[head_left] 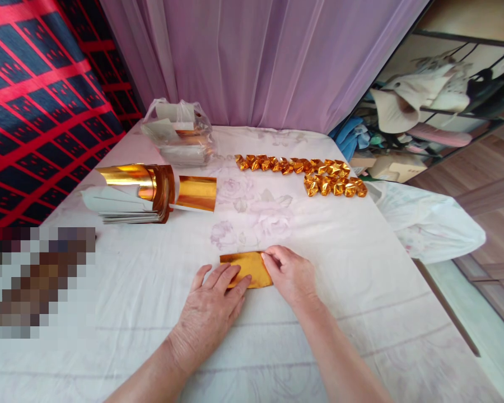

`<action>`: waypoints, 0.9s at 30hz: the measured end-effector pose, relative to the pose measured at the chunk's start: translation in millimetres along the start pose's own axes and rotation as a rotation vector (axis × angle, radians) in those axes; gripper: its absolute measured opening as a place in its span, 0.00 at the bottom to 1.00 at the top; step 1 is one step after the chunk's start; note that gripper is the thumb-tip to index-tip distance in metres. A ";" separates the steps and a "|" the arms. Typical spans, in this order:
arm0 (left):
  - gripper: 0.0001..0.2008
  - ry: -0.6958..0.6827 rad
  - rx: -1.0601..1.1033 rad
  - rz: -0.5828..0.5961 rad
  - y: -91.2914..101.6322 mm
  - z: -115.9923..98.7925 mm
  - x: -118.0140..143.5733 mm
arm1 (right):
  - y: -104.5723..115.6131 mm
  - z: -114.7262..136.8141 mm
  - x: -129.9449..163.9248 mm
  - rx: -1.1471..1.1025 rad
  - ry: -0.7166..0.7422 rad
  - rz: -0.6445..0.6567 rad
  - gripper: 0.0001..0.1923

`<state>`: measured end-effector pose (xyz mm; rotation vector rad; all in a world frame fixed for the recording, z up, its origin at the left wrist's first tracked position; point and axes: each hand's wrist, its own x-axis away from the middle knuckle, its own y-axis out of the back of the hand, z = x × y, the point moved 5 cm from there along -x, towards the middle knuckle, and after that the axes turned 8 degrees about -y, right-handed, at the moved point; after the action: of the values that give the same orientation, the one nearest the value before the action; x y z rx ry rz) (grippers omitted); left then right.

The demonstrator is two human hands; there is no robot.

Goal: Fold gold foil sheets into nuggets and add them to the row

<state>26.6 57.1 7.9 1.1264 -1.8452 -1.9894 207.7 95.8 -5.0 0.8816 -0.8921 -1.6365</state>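
On white sheet | left hand flat, pressing shiny gold foil | right hand pinches its edge

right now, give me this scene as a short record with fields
surface: table under a pale floral cloth
left hand: left hand flat, fingers on the gold sheet
right hand: right hand pinching the sheet's right edge
folded pieces: gold pieces in two rows, far right
paper stack: gold paper stack, far left, top sheets curling
bag: plastic bag at the far edge
backdrop: purple curtain
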 end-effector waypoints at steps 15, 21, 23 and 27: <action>0.15 -0.002 -0.016 0.041 -2.4 -0.7 0.0 | -3.8 2.9 0.6 0.051 -0.070 -0.021 0.07; 0.14 0.006 -0.011 0.043 -2.8 0.0 -0.4 | 10.9 9.1 14.7 -0.266 0.138 -0.114 0.10; 0.14 0.008 -0.010 0.041 -2.4 -0.2 -1.0 | 13.6 13.5 23.1 -0.301 0.203 -0.095 0.10; 0.14 0.012 -0.013 0.037 -2.1 -0.1 -1.7 | 8.4 17.3 36.8 -0.238 0.237 -0.045 0.10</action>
<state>28.5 58.4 6.7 1.0900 -1.8307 -1.9674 188.7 60.5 6.0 0.9106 -0.5058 -1.5983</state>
